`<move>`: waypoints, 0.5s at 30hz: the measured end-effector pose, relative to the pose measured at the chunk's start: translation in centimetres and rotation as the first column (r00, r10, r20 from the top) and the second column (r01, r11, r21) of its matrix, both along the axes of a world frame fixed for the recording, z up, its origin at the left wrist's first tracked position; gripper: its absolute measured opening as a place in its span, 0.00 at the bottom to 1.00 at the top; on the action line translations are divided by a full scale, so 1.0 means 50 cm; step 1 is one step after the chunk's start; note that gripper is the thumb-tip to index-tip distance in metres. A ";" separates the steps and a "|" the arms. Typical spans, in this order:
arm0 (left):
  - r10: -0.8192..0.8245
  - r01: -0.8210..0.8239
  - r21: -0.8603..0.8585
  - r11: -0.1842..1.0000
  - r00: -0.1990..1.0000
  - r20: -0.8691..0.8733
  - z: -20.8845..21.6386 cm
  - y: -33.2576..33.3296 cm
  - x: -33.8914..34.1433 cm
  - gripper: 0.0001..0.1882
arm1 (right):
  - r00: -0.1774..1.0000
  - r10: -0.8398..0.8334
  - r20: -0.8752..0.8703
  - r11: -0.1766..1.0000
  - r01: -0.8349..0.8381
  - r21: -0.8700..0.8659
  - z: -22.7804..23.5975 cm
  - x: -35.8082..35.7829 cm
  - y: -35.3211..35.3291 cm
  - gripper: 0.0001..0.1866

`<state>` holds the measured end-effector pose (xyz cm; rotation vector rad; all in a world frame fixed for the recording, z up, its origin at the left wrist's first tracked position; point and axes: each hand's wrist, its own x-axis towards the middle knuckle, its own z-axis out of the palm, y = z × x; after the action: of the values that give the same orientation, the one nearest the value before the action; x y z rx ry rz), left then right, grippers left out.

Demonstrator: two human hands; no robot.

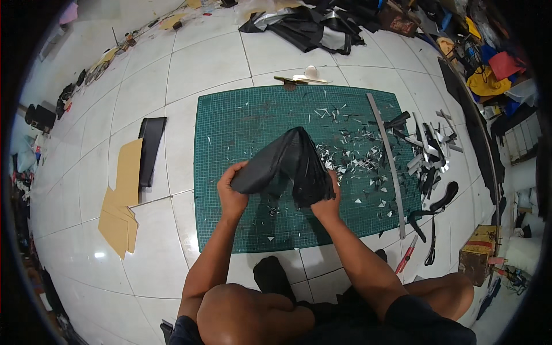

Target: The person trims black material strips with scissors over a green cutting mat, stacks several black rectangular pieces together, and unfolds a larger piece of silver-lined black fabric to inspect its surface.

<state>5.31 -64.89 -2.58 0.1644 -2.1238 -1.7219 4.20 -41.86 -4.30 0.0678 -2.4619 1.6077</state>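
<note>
My left hand (233, 192) and my right hand (328, 201) hold a stack of black sheets (270, 158) by its two ends, bent into an arch. The stack looks like thin leather or vinyl, and its layered edges fan out by my right hand. Both hands are closed on it, with some fingers hidden. Beneath it lies a green cutting mat (230, 121) with a printed grid. Small black and silver offcuts (351, 155) are strewn over the mat's middle and right. A long metal ruler (386, 155) rests along the mat's right side.
To the left, brown card templates (127, 172) lie beside a folded black piece (153, 152). Cut strips (428, 149), a black-handled tool (444, 196) and a red cutter knife (406, 256) lie right. Black and silver material (310, 29) is heaped at the far side.
</note>
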 end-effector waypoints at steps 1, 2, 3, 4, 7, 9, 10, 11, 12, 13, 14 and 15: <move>-0.001 0.001 0.001 1.000 1.000 0.002 0.000 -0.002 -0.001 0.14 | 1.000 0.002 -0.020 0.999 -0.001 0.053 0.003 -0.007 -0.002 0.24; 0.044 -0.044 -0.016 0.999 0.999 0.007 -0.001 -0.004 -0.001 0.14 | 0.999 0.004 -0.039 0.994 0.000 0.106 0.006 -0.017 -0.003 0.21; 0.087 -0.087 -0.034 0.996 0.996 0.012 -0.002 -0.005 -0.002 0.13 | 0.999 0.001 -0.037 0.994 0.003 0.107 0.010 -0.034 0.000 0.21; 0.087 -0.086 -0.037 0.996 0.996 0.025 -0.009 -0.015 0.001 0.13 | 0.998 0.006 -0.061 0.997 -0.001 0.082 0.033 -0.057 -0.003 0.22; 0.088 -0.129 0.197 0.972 0.974 0.208 -0.039 -0.052 0.019 0.12 | 0.982 0.110 0.154 0.941 -0.153 0.302 0.175 -0.154 -0.019 0.20; 0.104 -0.293 0.601 0.743 0.938 0.329 -0.077 -0.063 0.029 0.14 | 0.931 0.281 0.231 0.839 -0.355 0.411 0.207 -0.240 -0.056 0.19; 0.067 -0.270 0.612 0.744 0.940 0.334 -0.083 -0.033 0.028 0.14 | 0.891 0.354 0.282 0.706 -0.453 0.544 0.183 -0.293 -0.066 0.18; 0.094 -0.319 0.629 0.709 0.927 0.363 -0.078 -0.011 0.039 0.16 | 0.858 0.335 0.388 0.598 -0.512 0.617 0.180 -0.318 -0.100 0.17; 0.132 -0.373 0.641 0.670 0.911 0.391 -0.075 0.000 0.050 0.19 | 0.832 0.427 0.353 0.551 -0.549 0.629 0.165 -0.330 -0.120 0.18; 0.072 -0.411 0.675 0.613 0.880 0.470 -0.097 -0.001 0.051 0.26 | 0.845 0.393 0.362 0.477 -0.524 0.706 0.138 -0.347 -0.137 0.23; 0.091 -0.426 0.662 0.617 0.874 0.478 -0.121 -0.021 0.060 0.26 | 0.836 0.410 0.364 0.479 -0.538 0.694 0.127 -0.327 -0.155 0.23; 0.120 -0.523 0.641 0.562 0.818 0.563 -0.146 -0.039 0.070 0.29 | 0.896 0.382 0.225 0.609 -0.428 0.668 0.112 -0.296 -0.170 0.27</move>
<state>8.81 -66.82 -9.89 1.2667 -1.2524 -2.3849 -10.58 -50.38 1.30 0.7566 -3.1218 0.6384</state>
